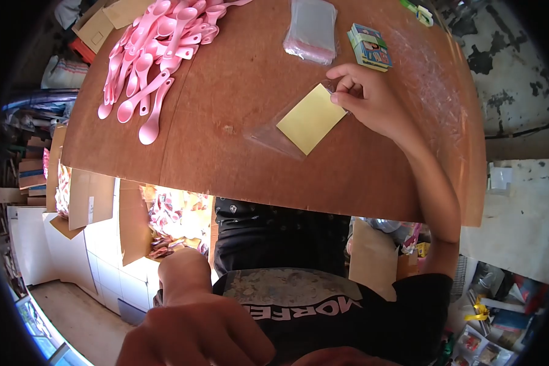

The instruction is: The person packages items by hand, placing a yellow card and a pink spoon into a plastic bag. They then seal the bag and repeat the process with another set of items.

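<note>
On the brown table [226, 131], my right hand [369, 100] pinches the upper right corner of a clear plastic bag with a yellow card [311, 119] inside it. The bag lies flat, and its loose clear end spreads to the left of the card. Close to the camera at the lower left is my left hand [195, 332], raised off the table with bent fingers. Its fingertips are out of sight, so whatever it may hold is hidden. Just above my right hand lie a stack of printed cards [370, 47] and a pile of clear plastic bags [311, 29].
A heap of pink plastic spoons [158, 52] covers the table's upper left. Crumpled clear plastic [424, 85] lies along the right side, with a green-and-white item [419, 12] at the far edge. Below the table's near edge stands a cardboard box [134, 219] beside colourful packets [177, 213].
</note>
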{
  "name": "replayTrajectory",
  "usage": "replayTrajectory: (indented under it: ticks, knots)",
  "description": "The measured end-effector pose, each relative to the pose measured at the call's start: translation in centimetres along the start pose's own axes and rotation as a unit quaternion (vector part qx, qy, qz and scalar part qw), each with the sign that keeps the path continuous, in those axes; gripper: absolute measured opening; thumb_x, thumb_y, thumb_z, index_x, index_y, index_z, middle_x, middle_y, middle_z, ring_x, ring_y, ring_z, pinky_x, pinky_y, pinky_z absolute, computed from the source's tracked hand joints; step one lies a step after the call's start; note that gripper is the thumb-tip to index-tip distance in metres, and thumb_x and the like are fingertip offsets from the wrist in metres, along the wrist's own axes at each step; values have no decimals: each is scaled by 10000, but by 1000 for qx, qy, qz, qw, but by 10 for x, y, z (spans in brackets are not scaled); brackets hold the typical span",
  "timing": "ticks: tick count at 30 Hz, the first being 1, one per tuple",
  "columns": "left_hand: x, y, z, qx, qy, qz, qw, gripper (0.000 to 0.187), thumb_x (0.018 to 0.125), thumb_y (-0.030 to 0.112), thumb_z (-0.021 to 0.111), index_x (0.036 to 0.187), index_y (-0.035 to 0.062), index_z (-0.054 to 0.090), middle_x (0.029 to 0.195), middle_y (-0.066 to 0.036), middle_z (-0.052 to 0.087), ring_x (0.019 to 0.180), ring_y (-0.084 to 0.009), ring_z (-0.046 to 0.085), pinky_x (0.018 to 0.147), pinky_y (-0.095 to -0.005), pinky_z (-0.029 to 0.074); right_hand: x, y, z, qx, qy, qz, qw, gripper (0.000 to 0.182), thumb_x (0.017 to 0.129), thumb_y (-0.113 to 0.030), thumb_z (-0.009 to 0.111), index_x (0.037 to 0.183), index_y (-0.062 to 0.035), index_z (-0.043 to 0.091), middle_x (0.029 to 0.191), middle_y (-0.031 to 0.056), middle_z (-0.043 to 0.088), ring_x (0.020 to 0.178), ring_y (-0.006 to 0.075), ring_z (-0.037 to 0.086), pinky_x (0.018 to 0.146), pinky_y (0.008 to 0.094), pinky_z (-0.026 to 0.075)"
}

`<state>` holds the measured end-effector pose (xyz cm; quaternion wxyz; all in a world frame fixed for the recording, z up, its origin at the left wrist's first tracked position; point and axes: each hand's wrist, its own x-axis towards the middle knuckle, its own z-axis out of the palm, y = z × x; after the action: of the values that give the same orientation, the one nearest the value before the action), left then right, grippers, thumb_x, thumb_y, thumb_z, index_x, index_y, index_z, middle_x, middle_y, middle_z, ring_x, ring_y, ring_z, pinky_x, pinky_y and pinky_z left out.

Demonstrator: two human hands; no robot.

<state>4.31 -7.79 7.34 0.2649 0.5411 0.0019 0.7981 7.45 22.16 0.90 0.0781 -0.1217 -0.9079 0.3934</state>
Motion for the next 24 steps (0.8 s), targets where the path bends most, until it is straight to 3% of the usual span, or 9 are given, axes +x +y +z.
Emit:
replayTrajectory:
  ticks: [7,13,15,17,18,19,20,22,24]
  knots:
    - [3,-6,3,-1,0,8,1000,230,887,145,690,1065,210,561,552,12,501,398,-45,398,379,-215,235,-11,-27,-14,9,11,-51,999,160,880,-11,623,1032,13,665,822,14,631,772,68,586,724,226,494]
    - [-2,-6,-8,53,-78,-42,995,387,880,241,715,1207,251,509,557,17,517,399,-52,414,373,-219,245,-19,-50,-22,1,25,-122,992,152,883,33,597,1018,22,666,869,42,652,815,83,613,741,231,518]
    - [-9,-22,-26,155,-7,82,985,194,851,131,681,989,60,565,563,-106,604,396,-201,530,383,-285,417,-26,-60,-21,13,55,-175,983,154,837,55,621,974,17,679,801,48,622,713,104,612,627,241,500]
    - [-21,-30,-46,517,120,-34,847,685,750,302,748,1291,29,428,971,-147,617,922,-243,605,814,-365,477,-32,-68,-23,-10,52,-218,975,157,827,61,632,970,14,678,805,54,618,703,115,611,626,239,503]
    - [-13,-40,-51,592,157,-129,780,778,755,259,759,1379,26,358,1250,-168,520,1163,-275,504,986,-412,393,-35,-73,-25,-34,46,-260,964,163,817,67,643,966,11,678,808,59,613,693,126,610,626,236,507]
    - [-6,-44,-64,640,113,-191,735,815,731,215,796,1389,20,356,1314,-185,491,1236,-292,475,1027,-442,370,-38,-78,-26,-13,35,-257,966,142,807,59,657,936,2,673,809,68,613,684,145,609,663,253,513]
    - [0,-53,-65,645,119,-206,726,715,767,120,808,1342,-25,410,1262,-173,533,1130,-262,563,820,-331,511,-38,-81,-28,-15,36,-261,964,142,807,59,657,936,2,673,809,68,613,684,145,609,663,253,513]
    - [-7,-65,-81,458,184,-289,821,504,834,67,741,1262,-41,495,1089,-152,661,984,-166,631,789,-269,513,-40,-86,-32,-1,13,-296,955,153,805,71,666,942,5,681,845,83,630,762,153,620,678,256,498]
    - [-6,-70,-80,444,206,-298,819,413,857,47,710,1217,-44,528,1005,-131,690,923,-124,633,784,-253,509,-43,-86,-31,38,33,-272,961,145,797,40,693,936,-3,682,901,92,632,794,170,621,704,272,500]
